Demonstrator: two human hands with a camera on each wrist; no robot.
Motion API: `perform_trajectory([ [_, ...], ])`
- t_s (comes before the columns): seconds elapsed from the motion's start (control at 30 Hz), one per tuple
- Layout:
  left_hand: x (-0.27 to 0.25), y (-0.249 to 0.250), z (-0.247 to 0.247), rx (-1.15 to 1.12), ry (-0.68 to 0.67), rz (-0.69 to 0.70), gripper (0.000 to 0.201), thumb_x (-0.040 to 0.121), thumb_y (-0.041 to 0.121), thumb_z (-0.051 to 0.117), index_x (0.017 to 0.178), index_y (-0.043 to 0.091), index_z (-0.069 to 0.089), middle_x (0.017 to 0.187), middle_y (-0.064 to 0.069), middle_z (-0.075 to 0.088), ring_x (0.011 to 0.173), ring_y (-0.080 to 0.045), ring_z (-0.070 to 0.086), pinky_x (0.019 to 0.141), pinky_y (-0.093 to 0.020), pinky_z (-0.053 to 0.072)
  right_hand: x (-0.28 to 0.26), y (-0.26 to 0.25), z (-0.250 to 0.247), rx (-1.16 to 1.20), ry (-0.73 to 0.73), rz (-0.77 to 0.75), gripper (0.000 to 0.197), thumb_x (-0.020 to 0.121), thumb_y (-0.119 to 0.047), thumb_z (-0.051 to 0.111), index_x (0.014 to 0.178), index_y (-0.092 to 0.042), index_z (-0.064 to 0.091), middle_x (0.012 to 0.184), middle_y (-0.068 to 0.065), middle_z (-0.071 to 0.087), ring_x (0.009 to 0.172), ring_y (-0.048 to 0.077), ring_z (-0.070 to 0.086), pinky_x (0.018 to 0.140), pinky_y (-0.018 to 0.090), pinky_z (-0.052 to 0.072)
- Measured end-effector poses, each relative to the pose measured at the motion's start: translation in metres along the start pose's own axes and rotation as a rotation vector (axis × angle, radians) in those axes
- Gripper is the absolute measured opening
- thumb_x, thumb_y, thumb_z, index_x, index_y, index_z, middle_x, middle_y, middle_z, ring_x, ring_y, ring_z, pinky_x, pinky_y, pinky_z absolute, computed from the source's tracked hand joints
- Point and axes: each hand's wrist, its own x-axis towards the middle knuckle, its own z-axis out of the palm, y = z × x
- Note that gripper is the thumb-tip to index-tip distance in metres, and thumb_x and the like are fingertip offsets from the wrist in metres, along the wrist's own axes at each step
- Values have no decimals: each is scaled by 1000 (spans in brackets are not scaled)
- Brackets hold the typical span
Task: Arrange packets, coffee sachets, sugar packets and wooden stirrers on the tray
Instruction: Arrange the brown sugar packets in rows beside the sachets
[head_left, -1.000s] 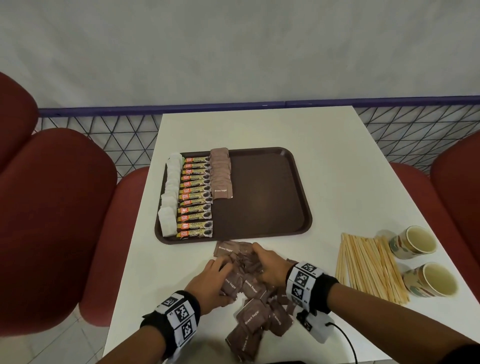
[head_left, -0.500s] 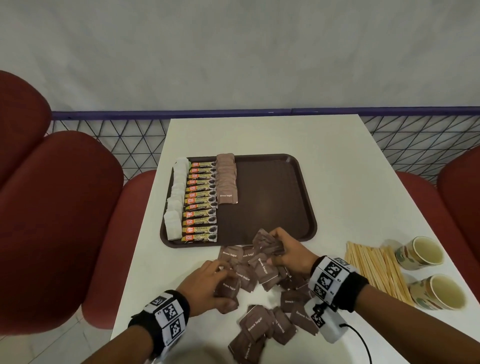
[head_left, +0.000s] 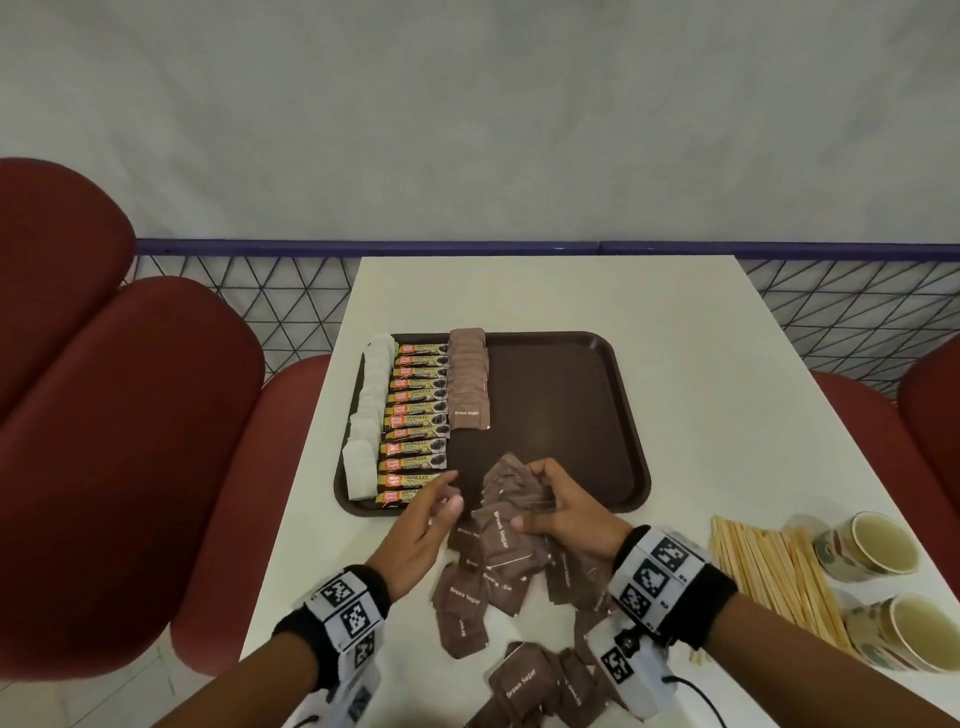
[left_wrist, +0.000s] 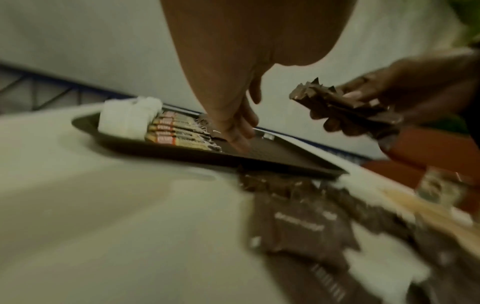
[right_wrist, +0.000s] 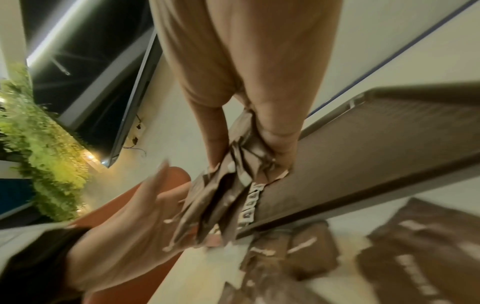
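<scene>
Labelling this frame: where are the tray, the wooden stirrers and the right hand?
tray (head_left: 571, 395), head view, bare floor.
wooden stirrers (head_left: 769, 571), head view, middle of bundle.
right hand (head_left: 571, 512), head view, back of hand.

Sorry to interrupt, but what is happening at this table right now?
A person is filling a brown tray with drink supplies. The right hand grips a bunch of brown sugar packets at the tray's near edge; the left hand is open and holds nothing. Wooden stirrers lie on the table.

Loose sugar packets (left_wrist: 306, 222) motion-blurred in left wrist view; stirrers (left_wrist: 426, 218) smeared.
</scene>
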Motion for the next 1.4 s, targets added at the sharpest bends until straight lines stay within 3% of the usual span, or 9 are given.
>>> perform_trajectory([
  [0.13,11,11,4,-341,117,-146,55,87,65,30,135,38,29,133,4,50,116,-9,54,98,-35,47,19,-4,29,22,32,-37,38,82,12,57,106,-9,36,98,2,54,84,8,56,77,20,51],
  [0.23,19,14,-1,-543,114,-267,79,77,76,42,133,20,46,124,-14,60,100,-22,65,78,-37,56,31,-9,47,78,16,-48,37,84,10,55,102,-16,38,97,0,54,85,9,57,79,24,52],
  [0.3,19,19,-4,-706,120,-329,62,88,60,40,122,11,57,107,-19,68,81,-24,70,63,-32,57,39,-11,58,110,17,-55,36,86,8,54,100,-21,39,97,0,55,86,10,58,82,29,51],
  [0.47,17,16,-10,-966,49,-408,47,94,48,39,119,13,58,112,-18,68,98,-32,68,83,-48,55,54,-10,80,45,17,-37,23,94,-4,47,110,-18,39,96,-5,58,87,9,59,83,30,51],
  [0.7,16,9,-23,-1071,65,-415,40,93,38,46,122,12,58,116,-19,66,92,-30,69,72,-47,58,66,-4,87,-284,57,-54,26,86,-43,51,109,-32,49,114,8,53,111,23,52,101,41,44],
  [0.9,17,8,-24,-1052,38,-364,42,87,29,55,124,7,56,115,-22,65,87,-31,69,67,-43,59,67,-2,73,-576,146,-168,32,94,-34,49,120,-16,53,122,-4,43,115,11,29,107,33,28],
  [1.03,18,6,-22,-959,48,-339,39,87,19,58,124,6,55,100,-22,68,75,-31,69,57,-40,58,66,0,59,-504,51,-134,19,92,-26,55,109,-18,57,122,3,43,113,11,29,88,10,27],
  [1.23,21,12,-20,-926,85,-298,32,90,17,56,121,5,57,109,-20,68,81,-31,70,57,-39,58,58,-3,54,-4,15,-44,28,88,-7,59,105,-17,39,101,2,44,94,11,52,69,8,47],
  [1.4,23,12,-22,-954,151,-290,41,86,16,61,123,1,52,100,-24,65,77,-29,68,58,-39,57,59,8,54,-6,-71,-8,36,84,-12,66,101,-17,34,102,5,48,73,3,56,57,11,47],
])
